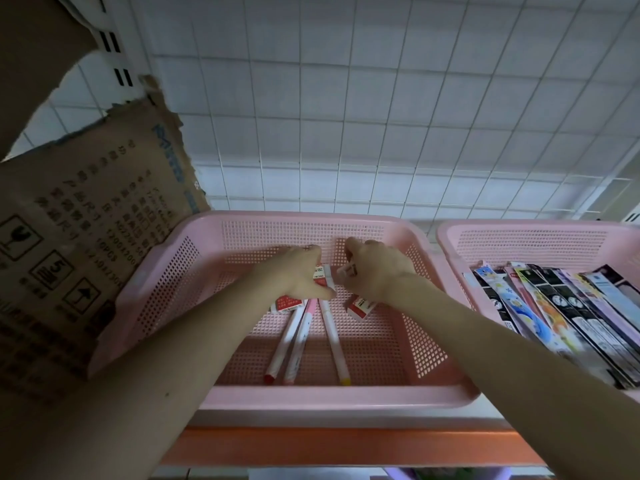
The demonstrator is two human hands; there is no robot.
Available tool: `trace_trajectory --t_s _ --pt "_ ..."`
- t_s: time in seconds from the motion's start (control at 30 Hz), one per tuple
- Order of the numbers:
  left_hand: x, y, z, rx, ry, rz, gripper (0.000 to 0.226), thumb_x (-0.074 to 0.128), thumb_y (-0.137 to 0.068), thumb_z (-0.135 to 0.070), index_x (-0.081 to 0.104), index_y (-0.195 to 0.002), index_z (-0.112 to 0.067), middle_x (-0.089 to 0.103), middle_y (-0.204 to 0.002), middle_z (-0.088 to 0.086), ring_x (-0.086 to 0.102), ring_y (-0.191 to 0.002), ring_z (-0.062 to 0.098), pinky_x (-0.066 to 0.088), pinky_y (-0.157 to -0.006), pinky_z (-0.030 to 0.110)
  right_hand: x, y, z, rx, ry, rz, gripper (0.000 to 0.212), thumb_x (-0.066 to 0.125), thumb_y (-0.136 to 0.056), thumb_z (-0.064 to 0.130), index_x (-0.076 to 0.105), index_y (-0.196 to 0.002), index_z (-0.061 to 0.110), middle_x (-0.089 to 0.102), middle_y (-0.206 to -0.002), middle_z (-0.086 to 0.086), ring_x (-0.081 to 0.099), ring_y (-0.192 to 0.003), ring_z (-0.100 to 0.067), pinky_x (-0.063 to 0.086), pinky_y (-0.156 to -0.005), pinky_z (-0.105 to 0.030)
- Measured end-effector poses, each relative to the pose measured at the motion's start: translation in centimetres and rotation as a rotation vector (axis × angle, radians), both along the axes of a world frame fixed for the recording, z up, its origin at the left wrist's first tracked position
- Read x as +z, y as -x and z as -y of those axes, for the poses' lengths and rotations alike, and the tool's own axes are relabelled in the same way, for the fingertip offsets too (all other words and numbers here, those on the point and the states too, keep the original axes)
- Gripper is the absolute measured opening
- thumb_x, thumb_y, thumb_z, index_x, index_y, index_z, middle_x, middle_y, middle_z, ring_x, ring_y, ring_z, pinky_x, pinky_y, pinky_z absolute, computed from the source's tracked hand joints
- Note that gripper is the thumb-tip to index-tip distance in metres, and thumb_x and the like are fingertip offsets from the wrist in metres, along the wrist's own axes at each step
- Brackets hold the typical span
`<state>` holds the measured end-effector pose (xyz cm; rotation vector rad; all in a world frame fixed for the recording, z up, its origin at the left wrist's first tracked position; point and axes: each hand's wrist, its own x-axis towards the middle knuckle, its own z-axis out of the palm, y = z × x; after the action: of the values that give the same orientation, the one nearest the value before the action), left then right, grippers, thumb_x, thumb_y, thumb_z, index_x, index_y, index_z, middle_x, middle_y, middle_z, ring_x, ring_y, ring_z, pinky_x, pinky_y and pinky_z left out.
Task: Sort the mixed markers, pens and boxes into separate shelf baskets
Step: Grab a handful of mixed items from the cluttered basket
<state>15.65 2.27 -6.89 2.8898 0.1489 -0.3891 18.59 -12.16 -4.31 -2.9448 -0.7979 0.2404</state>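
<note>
Boxes (325,274), small, light, stiff card, in pink basket (332,396) between and under both hands; best pinched across short sides. Left hand (300,271) pinching one box; right hand (374,271) curled round a small item, likely another. Markers (329,336) just nearer, smooth, apt to roll.

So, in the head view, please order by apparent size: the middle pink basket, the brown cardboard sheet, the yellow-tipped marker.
1. Brown cardboard sheet, though it is nearer, so unsure.
2. Middle pink plastic basket.
3. White yellow-tipped marker.
</note>
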Motion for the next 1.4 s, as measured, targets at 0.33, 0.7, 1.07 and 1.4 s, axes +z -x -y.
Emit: trace_trajectory --t_s 0.33,0.7,1.07,1.4 --pt "0.5 0.4 1.3 -0.066 -0.026 0.183 0.043 0.068 -0.078 -0.03 0.037 -0.102 -0.011 0.049 -0.087 0.005 0.049 -0.074 0.021 0.034 -0.055 0.029 2.8 1.4 2.0 0.006 0.167 -0.109 0.03 0.051 -0.089 0.03 0.062 -0.106 0.007 0.063 -0.089 -0.006 0.063 -0.085 -0.023 0.054 -0.07 -0.031" --pt "2.5 1.4 0.4 -0.056 0.032 0.298 0.002 0.055 -0.088 -0.008 0.056 -0.089 -0.008 0.051 -0.098 0.008 0.054 -0.089 0.025 0.048 -0.08 0.039 1.3 2.8 3.5 0.01 -0.11 -0.371 0.043 0.052 -0.09 0.025 0.05 -0.132 0.019 0.065 -0.081 -0.004 0.067 -0.061 -0.019 0.058 -0.057 -0.027" --pt "2.5 7.2 0.5 0.115 -0.144 -0.103 0.093 0.064 -0.07 -0.067 0.036 -0.135 -0.007 0.04 -0.141 0.015 0.045 -0.121 0.028 0.042 -0.097 0.037 0.0 4.5 1.1 0.047 0.127 -0.27 0.047 0.057 -0.082 0.057 0.059 -0.058 0.016 0.058 -0.053 0.002 0.063 -0.08 -0.012 0.047 -0.085 -0.027" --pt "2.0 7.3 2.9 0.179 -0.106 -0.155 0.1 0.062 -0.083 -0.049 0.006 -0.144 0.008 0.044 -0.138 0.019 0.059 -0.104 0.026 0.042 -0.072 0.027 0.2 6.9 1.2 0.132 0.338 -0.201 0.05 0.033 -0.1 0.031 0.031 -0.141 0.003 0.044 -0.139 -0.016 0.039 -0.13 -0.027 0.03 -0.11 -0.038"
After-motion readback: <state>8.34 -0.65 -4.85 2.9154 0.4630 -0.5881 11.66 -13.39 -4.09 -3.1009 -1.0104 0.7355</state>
